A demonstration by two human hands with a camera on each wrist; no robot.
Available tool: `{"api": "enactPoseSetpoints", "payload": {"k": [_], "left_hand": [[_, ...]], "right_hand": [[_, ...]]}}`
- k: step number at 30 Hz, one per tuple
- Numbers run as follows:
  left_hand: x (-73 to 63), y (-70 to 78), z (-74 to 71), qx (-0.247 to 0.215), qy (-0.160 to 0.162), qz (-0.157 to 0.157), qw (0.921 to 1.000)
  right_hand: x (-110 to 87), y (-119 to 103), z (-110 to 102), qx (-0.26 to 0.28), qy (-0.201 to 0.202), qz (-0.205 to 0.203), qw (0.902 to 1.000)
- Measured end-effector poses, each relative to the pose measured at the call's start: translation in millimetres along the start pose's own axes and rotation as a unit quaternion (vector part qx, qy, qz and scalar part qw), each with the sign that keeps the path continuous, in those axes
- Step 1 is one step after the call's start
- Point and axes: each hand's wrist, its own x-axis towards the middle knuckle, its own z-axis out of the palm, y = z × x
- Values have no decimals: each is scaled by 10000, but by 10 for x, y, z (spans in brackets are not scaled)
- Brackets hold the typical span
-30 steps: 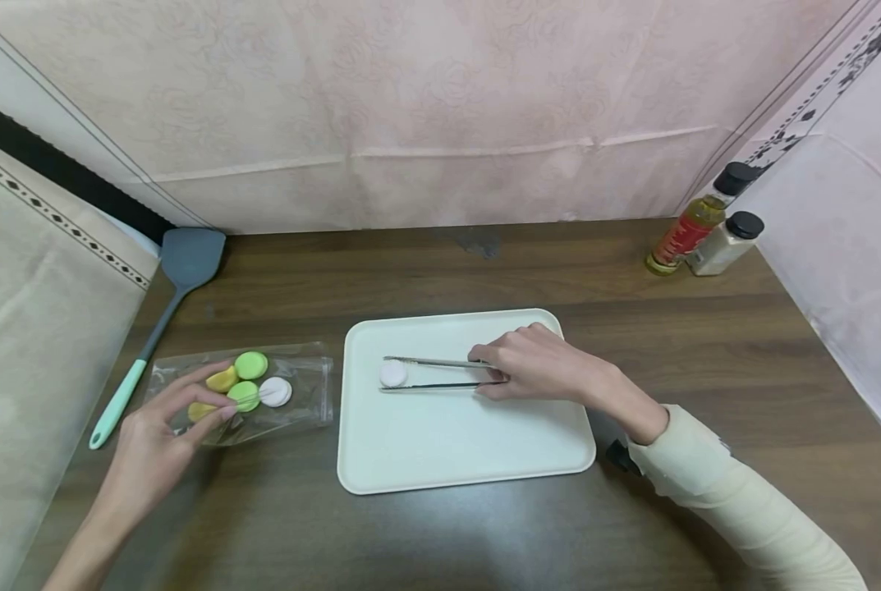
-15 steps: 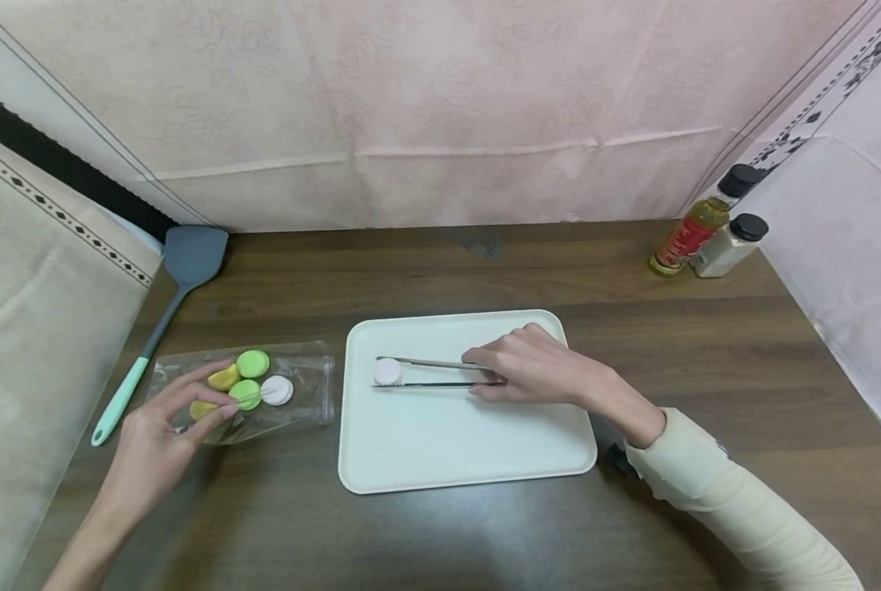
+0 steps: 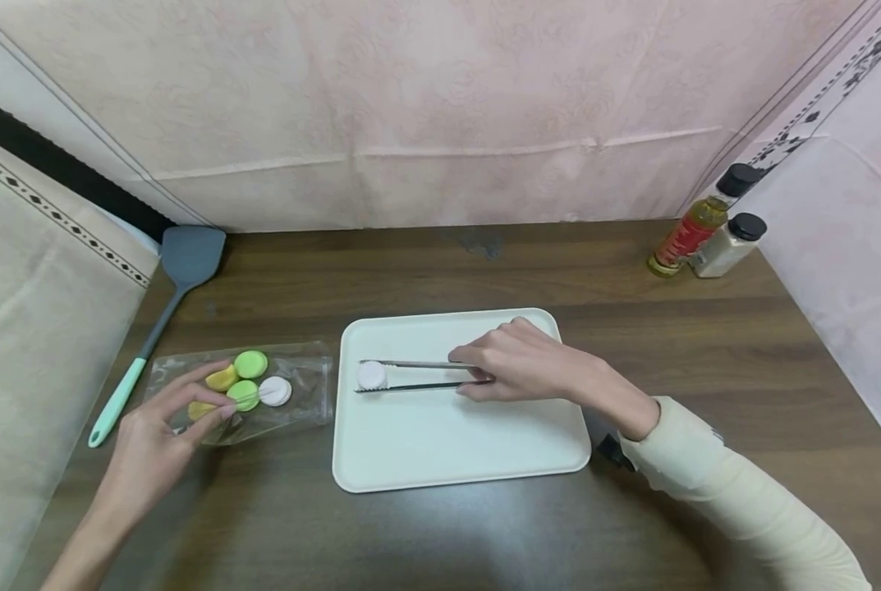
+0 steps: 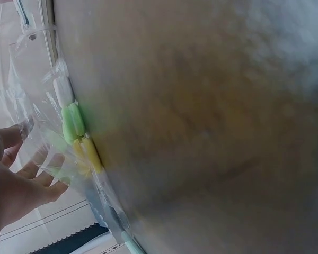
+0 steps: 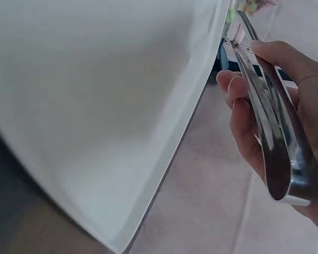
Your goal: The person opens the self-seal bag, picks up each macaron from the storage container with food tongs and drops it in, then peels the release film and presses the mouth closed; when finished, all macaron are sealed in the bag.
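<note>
My right hand (image 3: 521,365) holds metal tongs (image 5: 297,153) low over a white tray (image 3: 447,451). At the tips of the tongs sits a round white macaron-like piece (image 3: 371,376), near the tray's left side. To the left, my left hand (image 3: 155,427) has thumb and fingers on a clear plastic bag (image 3: 314,390), pinching its film as the left wrist view shows. Inside the bag lie green pieces (image 3: 251,364), yellow pieces (image 3: 222,378) and a white piece (image 3: 275,391) of the same sort. The fingers partly cover the yellow ones.
A spatula (image 3: 192,254) with a mint handle lies at the far left, beyond the bag. Back right, an oil bottle (image 3: 685,236) with a red label stands beside a black-capped jar (image 3: 722,250). Cloth (image 3: 440,115) hangs behind the wooden table (image 3: 263,509).
My right hand, the tongs and the white piece have moved left across the tray, which has also shifted slightly left. My left hand and the bag stay in place.
</note>
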Motion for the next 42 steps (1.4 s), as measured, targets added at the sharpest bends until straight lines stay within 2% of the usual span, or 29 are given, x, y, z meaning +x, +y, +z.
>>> {"api": "enactPoseSetpoints", "payload": {"k": [7,12,18,24,32,37,42], "left_hand": [[-18,8,-34,76,-65,-143,9998],[-1,29,-44,64,-22,-62,10000],[-10,26,-42,26,-29,-97,9999],[-3,18,-35,28,15,-32,10000],[-14,22,-27,57,-85,-268,9996],[0,25,-29,63,-65,-168,9998],[22,29,-28,57,-89,-110,9999]], "right_hand": [[125,-36,-45,39,-79,-203,9998],[236,-87,-90,122,-187,-303,9993],[369,-133,-32,152,-118,-419,9989],[573,-177,-2,-217,-68,-386,9990],[862,-253,71,-785,-146,-340,9962],[963,-298,126,-1085,-48,-438,9931],[1034,-306,188,-1154,65,-370,9926]]}}
